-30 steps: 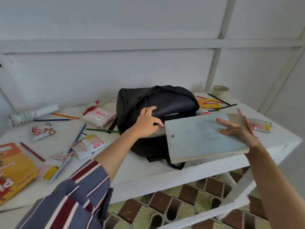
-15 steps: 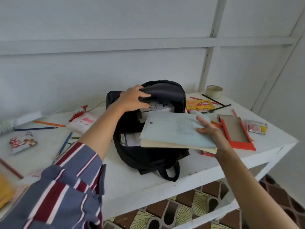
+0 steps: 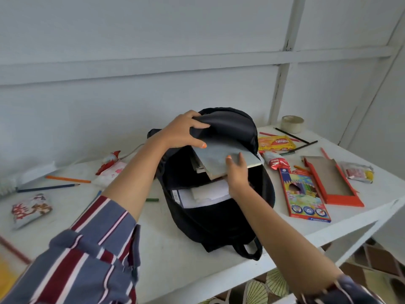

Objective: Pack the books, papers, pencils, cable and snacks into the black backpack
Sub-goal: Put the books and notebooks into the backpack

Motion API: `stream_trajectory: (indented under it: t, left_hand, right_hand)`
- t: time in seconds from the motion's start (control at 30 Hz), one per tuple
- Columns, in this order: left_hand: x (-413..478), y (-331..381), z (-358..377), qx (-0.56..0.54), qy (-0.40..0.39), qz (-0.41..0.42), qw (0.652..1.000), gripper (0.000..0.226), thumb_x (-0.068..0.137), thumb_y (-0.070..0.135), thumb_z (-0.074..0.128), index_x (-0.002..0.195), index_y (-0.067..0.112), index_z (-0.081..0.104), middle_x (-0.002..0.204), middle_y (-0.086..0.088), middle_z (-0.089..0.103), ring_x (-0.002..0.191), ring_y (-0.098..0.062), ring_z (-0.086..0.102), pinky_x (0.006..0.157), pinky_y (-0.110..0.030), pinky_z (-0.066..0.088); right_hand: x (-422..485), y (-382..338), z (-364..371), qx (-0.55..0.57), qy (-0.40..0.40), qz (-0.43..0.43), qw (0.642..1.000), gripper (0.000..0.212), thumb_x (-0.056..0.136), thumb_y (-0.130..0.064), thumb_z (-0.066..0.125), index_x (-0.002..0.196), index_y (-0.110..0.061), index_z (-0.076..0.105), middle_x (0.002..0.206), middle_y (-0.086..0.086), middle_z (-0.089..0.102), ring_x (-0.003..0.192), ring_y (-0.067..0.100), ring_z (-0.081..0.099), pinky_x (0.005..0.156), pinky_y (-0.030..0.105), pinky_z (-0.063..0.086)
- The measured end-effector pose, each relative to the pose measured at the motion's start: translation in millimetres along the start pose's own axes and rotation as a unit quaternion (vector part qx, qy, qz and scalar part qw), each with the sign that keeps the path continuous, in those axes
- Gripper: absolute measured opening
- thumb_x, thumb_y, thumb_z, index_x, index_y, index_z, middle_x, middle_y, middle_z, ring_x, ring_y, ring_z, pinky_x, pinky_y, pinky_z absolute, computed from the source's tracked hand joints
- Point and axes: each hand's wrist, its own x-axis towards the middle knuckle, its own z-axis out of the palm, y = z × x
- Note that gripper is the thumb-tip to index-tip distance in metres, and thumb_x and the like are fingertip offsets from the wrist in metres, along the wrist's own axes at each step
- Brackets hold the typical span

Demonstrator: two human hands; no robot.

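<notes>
A black fabric backpack lies on a white painted desk, its main compartment gaping toward the camera. The left hand has its grip clamped on the backpack's raised upper flap, fingers curled over the edge and thumb beneath, holding the mouth wide. The right hand holds a thin pale blue-grey book by its near edge, fingers over the cover; the book sits tilted and partly inside the opening, its right corner poking out past the backpack's rim. Under it, inside the compartment, lie white papers and the edges of other books. Just to the right of the backpack rests a colourful cardboard pencil box, and beside that an orange-rimmed cardboard tray. Farther back on the right sit a yellow snack packet, a red-and-white wrapped snack, two black pencils and a roll of tape; a small clear snack wrapper lies near the desk's right edge. To the left of the backpack lie an orange pencil, a blue pencil, a short green pencil, a pink-and-white packet and a red-and-white snack pouch. A striped sleeve covers the left upper arm.
</notes>
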Motion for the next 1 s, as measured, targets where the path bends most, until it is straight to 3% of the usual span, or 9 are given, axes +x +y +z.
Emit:
stream_trajectory:
  t: [0.07,0.13,0.2,0.27,0.33,0.4,0.6,0.83,1.0]
  left_hand:
    - [1,-2,-3,0.004,-0.006,0.003,1.000,0.060,0.075,0.024,0.077,0.130,0.020,0.055,0.140,0.000,0.036,0.130,-0.014,0.034,0.103,-0.020,0.023]
    - [2,-5,-5,0.002,-0.013,0.007,1.000,0.060,0.075,0.024,0.077,0.130,0.021,0.054,0.140,0.000,0.035,0.130,-0.015,0.034,0.104,-0.021,0.024]
    - [2,-8,-6,-0.005,-0.019,0.007,1.000,0.060,0.075,0.026,0.076,0.131,0.022,0.054,0.140,0.002,0.035,0.130,-0.014,0.034,0.106,-0.023,0.025]
    - [3,-10,-6,-0.009,-0.021,0.011,1.000,0.060,0.075,0.026,0.076,0.131,0.023,0.054,0.139,0.002,0.035,0.130,-0.014,0.035,0.108,-0.026,0.026]
    - [3,-10,-6,-0.012,-0.021,0.013,1.000,0.059,0.075,0.026,0.076,0.130,0.023,0.054,0.139,0.002,0.036,0.129,-0.014,0.035,0.109,-0.027,0.026]
    - [3,-11,-5,-0.017,-0.020,0.014,1.000,0.059,0.075,0.025,0.077,0.129,0.022,0.055,0.139,0.003,0.036,0.129,-0.013,0.035,0.109,-0.026,0.026]
    - [1,-11,-5,-0.028,-0.021,0.014,0.999,0.058,0.075,0.025,0.076,0.129,0.022,0.056,0.137,0.003,0.037,0.129,-0.013,0.036,0.107,-0.024,0.026]
    - [1,-12,-5,-0.030,-0.028,0.006,0.999,0.056,0.077,0.026,0.075,0.129,0.024,0.055,0.139,0.004,0.035,0.128,-0.011,0.035,0.102,-0.020,0.025]
    - [0,-11,-5,-0.030,-0.030,0.002,0.999,0.056,0.077,0.026,0.074,0.129,0.023,0.055,0.139,0.004,0.035,0.129,-0.011,0.035,0.102,-0.021,0.025]
  right_hand:
    - [7,-11,-2,-0.088,-0.091,0.059,0.990,0.068,0.095,-0.031,0.050,0.149,-0.032,0.009,0.124,0.006,0.049,0.091,0.029,0.062,0.071,0.033,0.055]
    - [5,-20,-14,-0.270,-0.122,0.023,0.955,0.067,0.093,-0.036,0.053,0.149,-0.033,0.015,0.102,0.008,0.055,0.065,0.023,0.060,0.055,0.024,0.050]
    - [-1,-22,-28,-0.450,-0.061,-0.128,0.882,0.059,0.090,-0.036,0.056,0.144,-0.029,0.033,0.097,0.008,0.059,0.075,0.020,0.061,0.063,0.023,0.044]
    - [-5,-14,-37,-0.573,-0.019,-0.286,0.767,0.053,0.091,-0.035,0.056,0.141,-0.032,0.039,0.116,0.008,0.055,0.106,0.021,0.054,0.081,0.029,0.044]
    - [-6,0,-39,-0.661,-0.053,-0.329,0.672,0.051,0.095,-0.037,0.048,0.143,-0.034,0.033,0.151,0.008,0.028,0.137,0.025,0.027,0.107,0.037,0.028]
    - [0,13,-36,-0.708,-0.097,-0.294,0.635,0.054,0.098,-0.041,0.036,0.148,-0.035,0.015,0.158,0.001,0.002,0.145,0.023,0.003,0.116,0.043,0.009]
    - [25,14,-25,-0.695,-0.133,-0.256,0.659,0.058,0.099,-0.046,0.025,0.148,-0.035,-0.004,0.157,-0.002,-0.013,0.144,0.020,-0.014,0.115,0.046,-0.006]
    - [14,11,-47,-0.546,-0.174,-0.278,0.771,0.050,0.099,-0.041,0.033,0.146,-0.035,0.020,0.158,-0.003,0.006,0.145,0.012,-0.002,0.115,0.036,-0.009]
    - [20,14,-42,-0.586,-0.213,-0.245,0.742,0.055,0.098,-0.047,0.030,0.148,-0.034,0.013,0.157,-0.003,-0.012,0.144,0.012,-0.013,0.114,0.039,-0.012]
